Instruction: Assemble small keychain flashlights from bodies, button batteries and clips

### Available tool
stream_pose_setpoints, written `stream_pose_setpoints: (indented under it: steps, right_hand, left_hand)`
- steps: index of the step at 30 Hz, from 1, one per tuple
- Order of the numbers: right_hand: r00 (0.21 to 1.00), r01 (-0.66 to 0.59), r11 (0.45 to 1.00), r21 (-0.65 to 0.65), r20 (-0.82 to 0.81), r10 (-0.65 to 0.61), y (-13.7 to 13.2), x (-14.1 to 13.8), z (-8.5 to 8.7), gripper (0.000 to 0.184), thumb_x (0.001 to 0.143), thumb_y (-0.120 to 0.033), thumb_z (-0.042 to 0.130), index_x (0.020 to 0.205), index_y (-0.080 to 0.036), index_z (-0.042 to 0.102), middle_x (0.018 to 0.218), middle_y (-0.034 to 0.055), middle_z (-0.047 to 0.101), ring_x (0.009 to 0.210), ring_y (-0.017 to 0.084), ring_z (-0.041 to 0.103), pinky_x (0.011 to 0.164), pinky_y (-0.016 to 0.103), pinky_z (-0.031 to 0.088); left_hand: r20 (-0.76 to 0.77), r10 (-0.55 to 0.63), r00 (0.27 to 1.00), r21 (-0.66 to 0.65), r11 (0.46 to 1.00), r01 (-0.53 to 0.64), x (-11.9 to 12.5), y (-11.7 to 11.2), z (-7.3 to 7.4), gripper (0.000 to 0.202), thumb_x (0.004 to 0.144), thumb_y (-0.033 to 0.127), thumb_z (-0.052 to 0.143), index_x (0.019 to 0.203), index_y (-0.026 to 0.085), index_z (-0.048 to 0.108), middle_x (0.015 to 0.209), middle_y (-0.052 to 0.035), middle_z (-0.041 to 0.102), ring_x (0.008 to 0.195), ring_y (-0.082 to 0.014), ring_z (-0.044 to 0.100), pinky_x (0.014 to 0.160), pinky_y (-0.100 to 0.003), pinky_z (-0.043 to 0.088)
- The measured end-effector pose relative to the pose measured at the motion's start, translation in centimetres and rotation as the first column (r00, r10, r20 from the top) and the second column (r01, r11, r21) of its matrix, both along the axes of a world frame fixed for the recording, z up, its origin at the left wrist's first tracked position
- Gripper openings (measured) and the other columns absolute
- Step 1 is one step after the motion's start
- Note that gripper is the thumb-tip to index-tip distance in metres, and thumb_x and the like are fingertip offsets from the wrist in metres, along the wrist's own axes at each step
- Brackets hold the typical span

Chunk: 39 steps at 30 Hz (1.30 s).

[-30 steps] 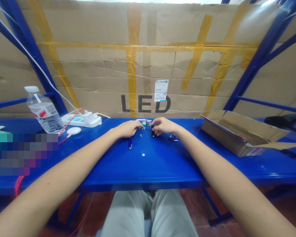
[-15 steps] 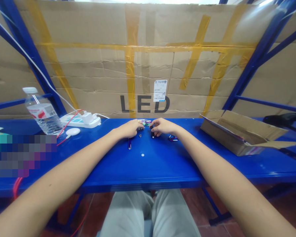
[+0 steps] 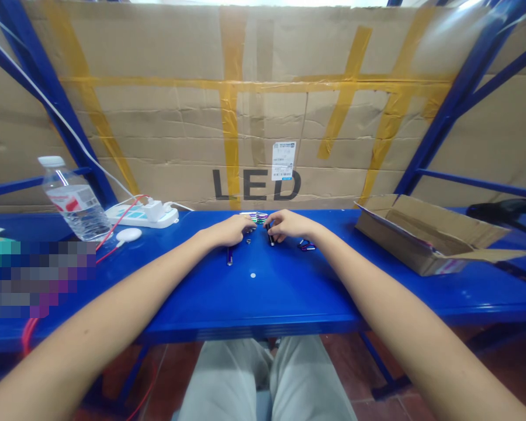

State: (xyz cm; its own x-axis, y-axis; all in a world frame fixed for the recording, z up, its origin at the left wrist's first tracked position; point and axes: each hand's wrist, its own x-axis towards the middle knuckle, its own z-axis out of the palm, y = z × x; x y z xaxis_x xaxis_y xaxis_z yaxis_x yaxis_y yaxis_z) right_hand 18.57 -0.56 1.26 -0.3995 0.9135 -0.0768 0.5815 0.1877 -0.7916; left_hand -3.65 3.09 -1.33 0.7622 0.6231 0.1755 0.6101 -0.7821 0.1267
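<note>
Both my arms reach far across the blue table [image 3: 289,292]. My left hand [image 3: 228,229] rests curled on the surface, and a small purple pen-like tube [image 3: 230,256] sticks out from under it toward me. My right hand [image 3: 289,224] is closed round a short dark tube [image 3: 270,236] held upright against the table. Between the hands lie tiny round metal parts [image 3: 248,238]. A heap of small coloured tubes [image 3: 258,217] lies just behind the fingers. Loose dark clips [image 3: 307,245] lie right of my right hand.
A white dot [image 3: 253,275] marks the table nearer me. A water bottle [image 3: 72,199], a white power strip [image 3: 142,214] with red cable and a white puck [image 3: 128,235] stand at left. An open cardboard box [image 3: 429,234] lies at right. Taped cardboard marked LED [image 3: 254,117] walls the back.
Both hands stay in place over the small parts; only the camera view has shifted slightly.
</note>
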Motion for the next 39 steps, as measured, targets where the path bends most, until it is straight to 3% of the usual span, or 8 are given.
stream_pose_setpoints:
  steps: [7,12,15,19,23,28,39]
  right_hand:
    - [1.0,0.001,1.0,0.009,0.001,-0.001,0.1,0.0,0.0,0.023,0.08,-0.003,0.063,0.101,-0.011,0.067,0.072,0.0032,0.068,0.059,0.014,0.065,0.056,0.025,0.057]
    - [1.0,-0.015,1.0,0.007,-0.019,0.016,0.1,0.3,-0.1,0.028,0.075,-0.005,0.067,0.101,-0.013,0.068,0.071,0.0027,0.069,0.059,0.015,0.064,0.058,0.027,0.056]
    - [0.998,-0.052,0.997,0.048,-0.028,0.054,0.4,0.5,-0.3,0.031,0.072,-0.006,0.066,0.102,-0.015,0.068,0.069,0.0006,0.067,0.058,0.015,0.062,0.06,0.028,0.054]
    - [0.994,-0.096,0.983,0.153,-0.035,0.103,0.9,0.5,-0.6,0.027,0.069,-0.006,0.063,0.094,-0.016,0.066,0.069,-0.0012,0.065,0.062,0.014,0.06,0.064,0.026,0.049]
    - [0.99,-0.127,0.968,0.216,-0.024,0.135,1.0,0.2,-0.8,0.019,0.065,-0.009,0.064,0.083,-0.016,0.061,0.073,-0.0011,0.064,0.067,0.013,0.058,0.065,0.025,0.045]
    - [0.991,-0.126,0.972,0.198,-0.018,0.133,1.1,0.0,-1.2,0.019,0.065,-0.014,0.066,0.084,-0.016,0.062,0.072,-0.0014,0.063,0.067,0.014,0.057,0.066,0.026,0.044]
    - [0.982,-0.189,0.952,0.239,0.059,0.18,2.0,0.1,-2.3,0.018,0.069,-0.016,0.068,0.087,-0.015,0.069,0.076,-0.0003,0.064,0.07,0.015,0.056,0.068,0.026,0.043]
  left_hand:
    - [-0.063,0.004,0.998,-0.011,1.0,-0.005,0.3,-0.2,0.2,0.046,0.073,0.003,0.047,0.107,0.018,0.075,0.108,-0.011,0.071,0.099,-0.0253,0.064,0.088,-0.035,0.046]
    - [0.027,0.006,1.0,-0.013,1.0,-0.006,-0.4,0.3,-0.2,0.053,0.074,0.001,0.044,0.113,0.021,0.074,0.112,-0.0076,0.072,0.1,-0.0211,0.065,0.088,-0.03,0.048]
    - [0.061,0.068,0.996,0.045,0.996,-0.071,-0.6,0.5,-0.4,0.041,0.083,0.008,0.046,0.11,0.019,0.075,0.109,-0.0096,0.073,0.099,-0.0229,0.065,0.086,-0.032,0.049]
    - [0.042,0.093,0.995,0.038,0.995,-0.094,-0.5,0.8,-0.6,0.024,0.088,0.019,0.054,0.092,0.018,0.078,0.097,-0.0101,0.073,0.087,-0.0234,0.067,0.08,-0.032,0.049]
    - [0.039,0.134,0.99,-0.011,0.991,-0.133,-0.5,0.9,-0.4,0.018,0.084,0.02,0.059,0.085,0.019,0.077,0.092,-0.0074,0.075,0.083,-0.0213,0.067,0.075,-0.029,0.049]
    - [0.083,0.233,0.969,-0.12,0.968,-0.222,-0.6,0.6,-0.2,0.014,0.079,0.018,0.062,0.083,0.018,0.075,0.082,-0.0052,0.075,0.079,-0.0203,0.069,0.066,-0.027,0.048]
    - [0.091,0.236,0.967,-0.105,0.968,-0.226,-0.9,0.5,0.0,0.009,0.076,0.016,0.063,0.077,0.018,0.072,0.08,-0.005,0.074,0.076,-0.02,0.068,0.064,-0.027,0.046]
